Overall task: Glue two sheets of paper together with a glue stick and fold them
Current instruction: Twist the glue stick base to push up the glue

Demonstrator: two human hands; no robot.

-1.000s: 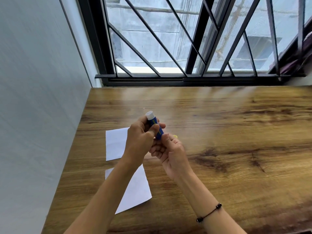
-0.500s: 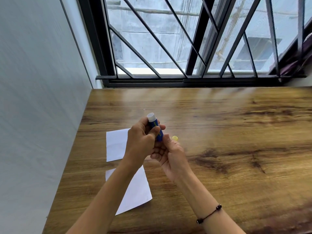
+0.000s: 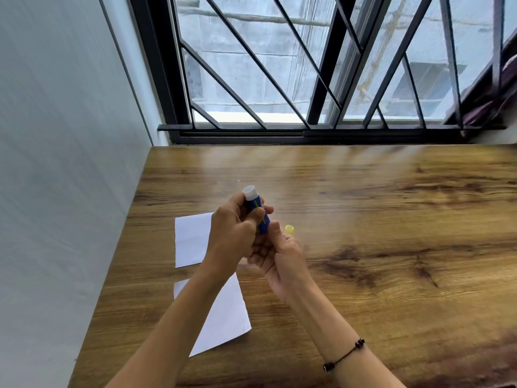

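A blue glue stick (image 3: 258, 212) with a white open top is held tilted above the wooden table (image 3: 363, 219). My left hand (image 3: 235, 233) is wrapped around its upper body. My right hand (image 3: 279, 256) pinches its lower end from below. A small yellow cap (image 3: 289, 229) shows just beyond my right fingertips; I cannot tell whether it touches them. Two white paper sheets lie flat under my arms: the far sheet (image 3: 191, 239) and the near sheet (image 3: 229, 317), both partly hidden by my left forearm.
A grey wall (image 3: 61, 191) runs along the table's left edge. A black barred window frame (image 3: 307, 134) stands at the table's far edge. My right wrist carries a black beaded bracelet (image 3: 345, 354).
The hands stay in nearly the same place around the glue stick. My right fingers have shifted slightly at its base, and more of the yellow cap shows.
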